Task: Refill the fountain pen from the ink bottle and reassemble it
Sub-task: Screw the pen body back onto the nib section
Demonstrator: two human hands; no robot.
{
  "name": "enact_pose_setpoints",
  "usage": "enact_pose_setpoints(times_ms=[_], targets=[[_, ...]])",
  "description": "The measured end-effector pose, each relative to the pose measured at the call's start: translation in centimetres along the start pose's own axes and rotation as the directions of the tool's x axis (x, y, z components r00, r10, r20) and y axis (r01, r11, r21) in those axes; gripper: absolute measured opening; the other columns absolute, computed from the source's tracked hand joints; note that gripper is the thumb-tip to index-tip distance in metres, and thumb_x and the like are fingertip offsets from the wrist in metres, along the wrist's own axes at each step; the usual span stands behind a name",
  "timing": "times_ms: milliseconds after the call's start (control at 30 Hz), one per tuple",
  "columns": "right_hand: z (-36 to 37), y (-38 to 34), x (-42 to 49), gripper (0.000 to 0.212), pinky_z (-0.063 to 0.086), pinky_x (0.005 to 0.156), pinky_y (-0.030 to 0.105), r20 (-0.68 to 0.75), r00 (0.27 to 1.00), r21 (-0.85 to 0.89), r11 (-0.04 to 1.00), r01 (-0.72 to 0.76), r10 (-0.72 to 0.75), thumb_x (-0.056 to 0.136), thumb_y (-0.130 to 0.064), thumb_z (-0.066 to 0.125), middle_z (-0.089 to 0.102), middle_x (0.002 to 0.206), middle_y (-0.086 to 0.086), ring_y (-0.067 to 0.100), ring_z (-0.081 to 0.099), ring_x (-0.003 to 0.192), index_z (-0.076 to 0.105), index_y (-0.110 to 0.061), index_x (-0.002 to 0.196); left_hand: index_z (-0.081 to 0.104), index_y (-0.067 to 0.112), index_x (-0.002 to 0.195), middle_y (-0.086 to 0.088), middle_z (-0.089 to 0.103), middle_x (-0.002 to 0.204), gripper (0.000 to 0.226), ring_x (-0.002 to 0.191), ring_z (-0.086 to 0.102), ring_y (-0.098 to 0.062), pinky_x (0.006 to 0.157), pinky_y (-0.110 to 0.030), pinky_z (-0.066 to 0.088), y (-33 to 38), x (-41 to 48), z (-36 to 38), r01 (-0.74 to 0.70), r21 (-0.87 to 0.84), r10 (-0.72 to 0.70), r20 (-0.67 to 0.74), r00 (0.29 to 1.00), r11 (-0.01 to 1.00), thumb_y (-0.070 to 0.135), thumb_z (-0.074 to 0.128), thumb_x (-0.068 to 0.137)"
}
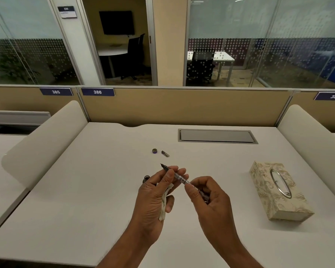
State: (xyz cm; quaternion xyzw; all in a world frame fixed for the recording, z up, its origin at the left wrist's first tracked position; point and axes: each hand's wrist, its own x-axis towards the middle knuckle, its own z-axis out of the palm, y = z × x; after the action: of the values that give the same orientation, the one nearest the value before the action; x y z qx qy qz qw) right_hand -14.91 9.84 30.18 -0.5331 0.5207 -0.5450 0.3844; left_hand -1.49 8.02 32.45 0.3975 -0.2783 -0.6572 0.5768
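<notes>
The fountain pen (179,177) is held above the white desk (104,190), its dark nib pointing up and to the left. My left hand (155,198) pinches the pen's grip section near the nib and also holds a crumpled tissue (164,206) against the palm. My right hand (209,200) grips the rear end of the pen, which its fingers partly hide. The small dark ink bottle (146,178) stands open just behind my left hand, mostly hidden. The bottle's round cap (154,151) and a short metal pen cap (165,153) lie farther back on the desk.
A patterned tissue box (278,190) lies to the right. A grey cable hatch (217,135) sits flush in the desk at the back. Padded dividers (45,140) flank both sides, and a beige partition (182,107) runs along the back.
</notes>
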Motion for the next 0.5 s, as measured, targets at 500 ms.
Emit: enact_pose_setpoints(times_ms=[500], targets=[[-0.08,-0.09,0.21,0.005,0.043,0.053,0.016,0.014,1.000,-0.001,1.000,-0.018,0.018,0.091,-0.028,0.068,0.057,0.062,-0.004,0.002,0.045,0.053,0.066,-0.024,0.089,0.069,0.003,0.118,-0.014,0.077,0.114,0.040,0.110,0.073,-0.027,0.036,-0.020,0.030,0.06,0.11,0.35,0.003,0.014,-0.003,-0.007,1.000,1.000,0.024,0.064,0.084]])
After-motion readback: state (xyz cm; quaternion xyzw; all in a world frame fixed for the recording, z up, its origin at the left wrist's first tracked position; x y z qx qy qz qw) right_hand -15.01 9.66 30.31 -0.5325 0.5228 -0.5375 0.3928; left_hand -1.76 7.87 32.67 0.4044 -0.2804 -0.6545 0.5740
